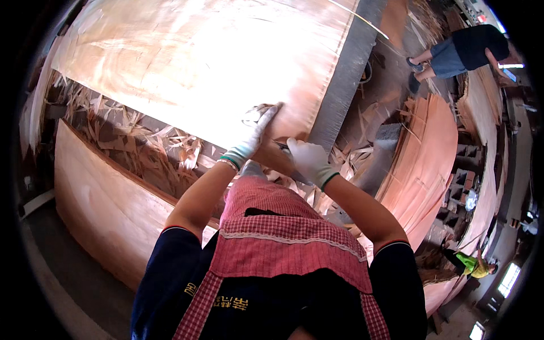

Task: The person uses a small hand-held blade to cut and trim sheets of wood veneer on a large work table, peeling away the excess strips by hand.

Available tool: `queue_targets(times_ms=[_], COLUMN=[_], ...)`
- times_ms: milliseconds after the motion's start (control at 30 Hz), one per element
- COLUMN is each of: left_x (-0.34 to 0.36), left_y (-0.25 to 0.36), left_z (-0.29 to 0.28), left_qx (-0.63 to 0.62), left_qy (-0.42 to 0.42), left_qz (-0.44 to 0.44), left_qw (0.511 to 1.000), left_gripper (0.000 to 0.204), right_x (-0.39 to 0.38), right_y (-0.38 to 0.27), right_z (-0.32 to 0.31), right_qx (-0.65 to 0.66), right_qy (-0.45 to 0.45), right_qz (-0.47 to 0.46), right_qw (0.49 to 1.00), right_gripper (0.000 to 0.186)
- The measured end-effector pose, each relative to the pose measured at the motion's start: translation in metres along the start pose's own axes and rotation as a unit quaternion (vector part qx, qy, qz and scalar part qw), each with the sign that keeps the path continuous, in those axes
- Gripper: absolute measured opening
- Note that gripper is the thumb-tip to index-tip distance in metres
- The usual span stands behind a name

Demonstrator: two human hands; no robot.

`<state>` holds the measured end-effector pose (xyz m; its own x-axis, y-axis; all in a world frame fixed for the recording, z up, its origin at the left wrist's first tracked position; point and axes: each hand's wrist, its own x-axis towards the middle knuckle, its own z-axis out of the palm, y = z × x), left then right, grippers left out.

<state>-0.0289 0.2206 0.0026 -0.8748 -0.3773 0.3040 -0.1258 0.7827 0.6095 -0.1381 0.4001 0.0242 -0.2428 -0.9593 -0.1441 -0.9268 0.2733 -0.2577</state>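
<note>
My gloved left hand (255, 127) lies near the lower corner of a large pale veneer sheet (187, 56), its fingers stretched over the surface. My gloved right hand (307, 158) is just right of it at the same corner, fingers curled around a small dark object I cannot make out. A brown piece of wood (272, 157) shows between and below my hands. The sheet rests over a darker grey-edged layer (334, 96) visible along its right side, with a long thin strip (362, 20) near the top.
Curved veneer stacks (107, 204) (419, 164) stand left and right. Torn scraps (141, 136) litter the space below the sheet. A person in dark top and shorts (464, 51) is at upper right; another in bright green-yellow (473, 263) is at lower right, near blocks (459, 192).
</note>
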Motion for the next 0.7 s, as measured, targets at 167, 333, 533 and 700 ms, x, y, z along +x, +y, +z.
queue_targets(times_ms=[167,333,533,700], left_x=[-0.015,-0.014,-0.024,-0.002], left_y=[-0.024,0.004,0.000,0.013], left_z=[0.006,0.010,0.010,0.011], left_qx=[0.046,0.105,0.138,0.132], left_qy=[-0.026,-0.113,-0.118,-0.151], left_qz=[0.011,-0.014,-0.015,-0.005], left_qw=[0.999,0.988,0.983,0.980], left_gripper=[0.043,0.068,0.067,0.069], right_x=[0.007,-0.009,-0.064,-0.238], right_y=[-0.009,0.009,0.048,0.138], right_z=[0.006,0.007,0.017,0.061], right_qx=[-0.007,-0.010,0.025,0.314], right_qy=[-0.007,-0.056,-0.036,-0.040], right_qz=[0.023,0.082,0.115,0.455], right_qw=[1.000,0.995,0.992,0.833], right_gripper=[0.014,0.015,0.018,0.034])
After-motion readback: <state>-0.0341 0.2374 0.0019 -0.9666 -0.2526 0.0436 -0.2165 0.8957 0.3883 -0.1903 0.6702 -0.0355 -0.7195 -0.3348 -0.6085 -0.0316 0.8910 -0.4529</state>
